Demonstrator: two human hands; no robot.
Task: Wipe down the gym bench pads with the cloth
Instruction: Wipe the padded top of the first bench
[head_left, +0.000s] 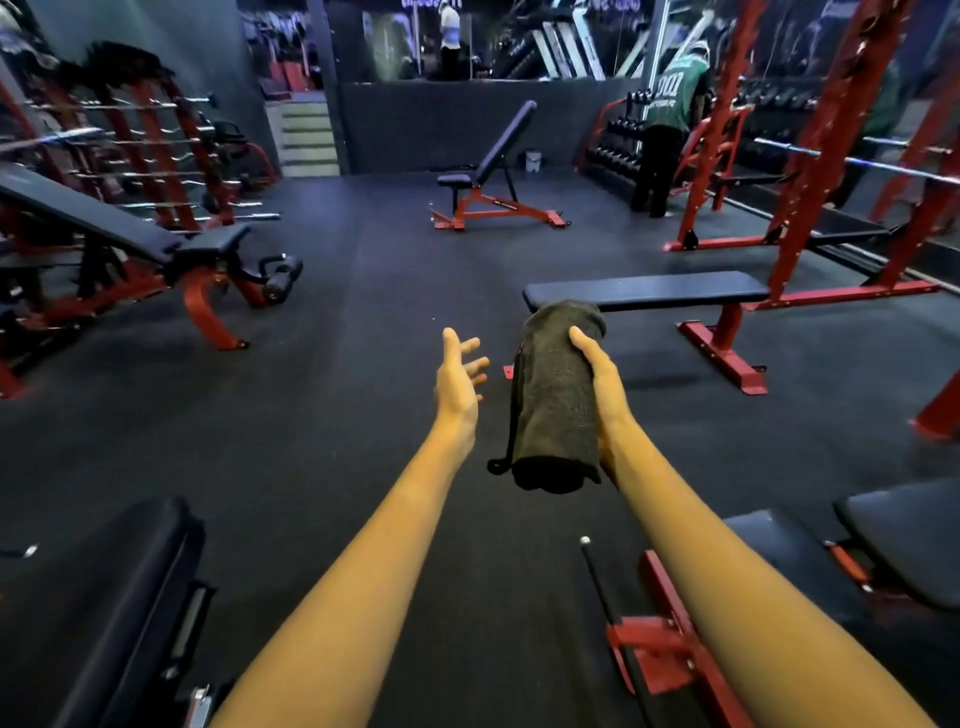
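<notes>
A dark grey cloth (556, 400) hangs folded over my right hand (602, 379), which holds it up in the air at mid-frame; the thumb lies along its right side. My left hand (460, 376) is raised just left of the cloth, fingers spread and relaxed, touching nothing. Behind the cloth stands a flat bench with a black pad (649, 288) on a red frame. A black bench pad (104, 597) lies at the lower left and another black pad (904, 535) at the lower right.
An incline bench (498, 150) stands at the far middle, a decline bench (104, 223) at the left. Red racks (826, 140) with a barbell rise on the right. A person in a green shirt (670, 104) bends at the dumbbell rack. The floor is black rubber.
</notes>
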